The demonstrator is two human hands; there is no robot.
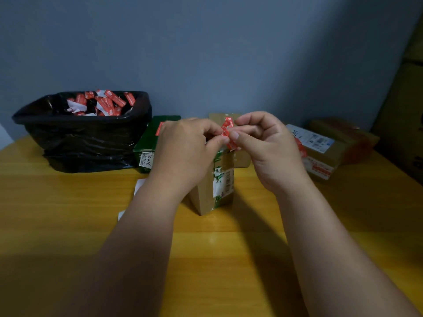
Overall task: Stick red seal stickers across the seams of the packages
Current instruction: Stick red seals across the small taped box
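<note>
While the fingers (225,140) of both hands pinch a crumpled red sticker (227,133), the left hand (183,152) and right hand (267,149) meet just above the top of an upright brown box (214,186) on the yellow worktop (68,202). Behind it lie a green box (146,145) to the left and a labelled carton (325,154) to the right. A bin (87,138) lined with a black bag, far left, holds a heap of red stickers and white backing scraps (100,102).

green box (146,143) | white label (146,161) | handwritten "7107"
</note>
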